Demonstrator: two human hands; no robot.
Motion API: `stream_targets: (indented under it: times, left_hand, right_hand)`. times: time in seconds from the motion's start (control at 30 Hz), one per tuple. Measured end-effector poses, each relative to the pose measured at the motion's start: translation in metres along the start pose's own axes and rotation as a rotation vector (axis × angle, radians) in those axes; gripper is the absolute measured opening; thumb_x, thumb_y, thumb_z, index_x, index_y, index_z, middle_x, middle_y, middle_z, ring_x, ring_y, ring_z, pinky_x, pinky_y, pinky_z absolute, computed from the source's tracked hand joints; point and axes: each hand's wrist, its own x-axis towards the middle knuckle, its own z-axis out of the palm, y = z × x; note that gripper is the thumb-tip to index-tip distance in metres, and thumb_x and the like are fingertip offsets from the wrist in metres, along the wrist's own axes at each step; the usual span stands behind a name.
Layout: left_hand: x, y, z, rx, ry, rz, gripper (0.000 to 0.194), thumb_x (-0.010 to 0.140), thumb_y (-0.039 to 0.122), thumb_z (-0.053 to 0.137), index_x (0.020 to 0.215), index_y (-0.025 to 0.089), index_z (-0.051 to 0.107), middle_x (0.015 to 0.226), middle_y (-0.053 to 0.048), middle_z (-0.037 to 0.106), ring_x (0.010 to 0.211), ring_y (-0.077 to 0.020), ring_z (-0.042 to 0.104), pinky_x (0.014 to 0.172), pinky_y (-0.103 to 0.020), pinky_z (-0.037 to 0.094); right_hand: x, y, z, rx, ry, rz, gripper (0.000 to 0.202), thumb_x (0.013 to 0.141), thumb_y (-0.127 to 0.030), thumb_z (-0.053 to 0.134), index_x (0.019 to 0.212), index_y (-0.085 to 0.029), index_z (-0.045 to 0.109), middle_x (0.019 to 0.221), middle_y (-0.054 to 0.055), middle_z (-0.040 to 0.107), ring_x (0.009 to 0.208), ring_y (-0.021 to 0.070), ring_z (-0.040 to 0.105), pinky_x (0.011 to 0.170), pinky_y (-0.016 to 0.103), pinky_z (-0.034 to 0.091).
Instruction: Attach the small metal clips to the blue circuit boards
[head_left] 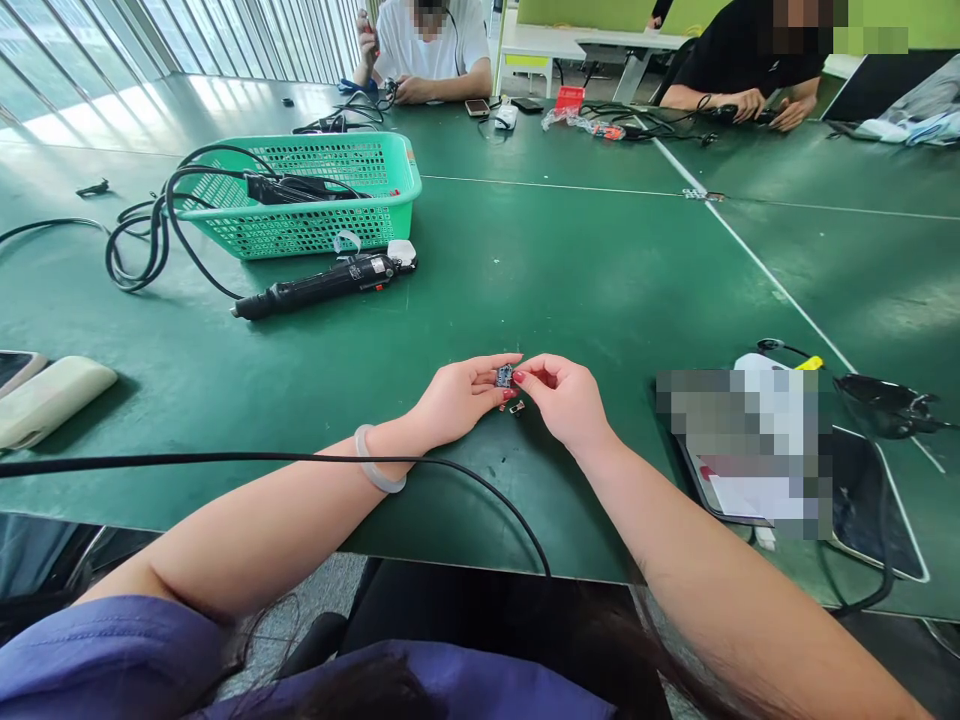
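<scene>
Close to the table's front edge, a small dark circuit board is pinched between the thumb and fingers of my left hand. My right hand is closed, its thumb and index fingertips at the board's right edge. Whether a tiny part sits between those right fingertips is too small to tell. Just below the fingertips, a little metallic piece lies on the green table. A black cable crosses over my left forearm.
A black electric screwdriver lies before a green basket holding cables. A pale rounded device is at left; a tablet, papers and sunglasses are at right. Two people sit across the table.
</scene>
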Motion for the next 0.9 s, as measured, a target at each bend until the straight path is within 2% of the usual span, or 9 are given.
stream_targets:
  times: [0.23, 0.37, 0.5, 0.6, 0.67, 0.77, 0.83, 0.9]
  left_hand:
    - [-0.001, 0.003, 0.001, -0.082, -0.018, 0.002, 0.056, 0.083, 0.013, 0.066, 0.137, 0.016, 0.056, 0.108, -0.009, 0.074, 0.097, -0.0166, 0.071, 0.097, -0.036, 0.055]
    - [0.000, 0.003, 0.001, -0.154, 0.002, -0.025, 0.047, 0.086, 0.015, 0.063, 0.132, 0.013, 0.059, 0.102, -0.009, 0.076, 0.091, -0.0161, 0.071, 0.094, -0.038, 0.056]
    - [0.003, 0.006, -0.001, -0.191, -0.002, -0.062, 0.042, 0.089, 0.010, 0.056, 0.130, 0.011, 0.059, 0.089, -0.007, 0.076, 0.086, -0.0141, 0.072, 0.088, -0.033, 0.057]
    - [0.005, 0.007, -0.005, -0.081, -0.010, -0.029, 0.051, 0.088, 0.008, 0.055, 0.138, 0.014, 0.049, 0.074, -0.001, 0.073, 0.076, -0.0124, 0.070, 0.082, -0.030, 0.055]
    - [0.005, 0.007, -0.009, 0.081, -0.011, 0.040, 0.054, 0.086, 0.011, 0.058, 0.138, 0.016, 0.047, 0.069, 0.002, 0.072, 0.070, -0.0117, 0.067, 0.078, -0.028, 0.053]
    - [0.003, 0.008, -0.012, 0.356, 0.012, 0.122, 0.035, 0.085, 0.019, 0.059, 0.120, 0.018, 0.061, 0.073, 0.001, 0.074, 0.069, -0.0128, 0.064, 0.078, -0.028, 0.049]
    - [0.002, 0.008, -0.013, 0.471, 0.024, 0.135, 0.023, 0.085, 0.023, 0.059, 0.106, 0.019, 0.069, 0.084, -0.002, 0.077, 0.078, -0.0156, 0.067, 0.081, -0.029, 0.049]
    - [0.001, 0.007, -0.014, 0.574, 0.023, 0.167, 0.021, 0.086, 0.026, 0.058, 0.099, 0.021, 0.073, 0.093, -0.003, 0.077, 0.087, -0.0190, 0.069, 0.087, -0.032, 0.050]
  right_hand:
    - [0.000, 0.003, 0.002, -0.003, -0.015, -0.005, 0.016, 0.076, -0.038, 0.064, 0.075, -0.022, 0.066, 0.069, 0.001, 0.068, 0.060, 0.0157, 0.058, 0.062, 0.032, 0.047]
    - [0.000, 0.005, 0.002, 0.029, -0.070, 0.014, 0.017, 0.078, -0.039, 0.065, 0.079, -0.022, 0.066, 0.073, 0.002, 0.070, 0.066, 0.0181, 0.064, 0.066, 0.033, 0.050]
    - [0.002, 0.006, 0.002, -0.001, -0.097, 0.000, 0.019, 0.077, -0.041, 0.065, 0.078, -0.021, 0.065, 0.073, 0.002, 0.069, 0.065, 0.0170, 0.063, 0.065, 0.032, 0.049]
    - [0.003, 0.006, 0.001, -0.018, -0.112, -0.018, 0.019, 0.077, -0.040, 0.065, 0.078, -0.021, 0.065, 0.073, 0.002, 0.069, 0.064, 0.0160, 0.062, 0.064, 0.031, 0.048]
    - [0.003, 0.006, -0.001, -0.064, -0.117, -0.038, 0.019, 0.078, -0.040, 0.064, 0.078, -0.021, 0.066, 0.072, 0.002, 0.069, 0.063, 0.0155, 0.061, 0.063, 0.031, 0.047]
    - [0.003, 0.005, -0.003, -0.172, -0.115, -0.066, 0.018, 0.079, -0.039, 0.062, 0.078, -0.021, 0.067, 0.072, 0.001, 0.069, 0.063, 0.0151, 0.060, 0.062, 0.030, 0.047]
    - [0.003, 0.005, -0.003, -0.223, -0.130, -0.068, 0.017, 0.079, -0.036, 0.062, 0.077, -0.021, 0.067, 0.072, 0.001, 0.070, 0.062, 0.0148, 0.060, 0.062, 0.029, 0.047]
    - [0.002, 0.006, -0.003, -0.255, -0.152, -0.062, 0.014, 0.079, -0.033, 0.062, 0.075, -0.020, 0.068, 0.070, 0.001, 0.071, 0.061, 0.0146, 0.061, 0.062, 0.029, 0.047]
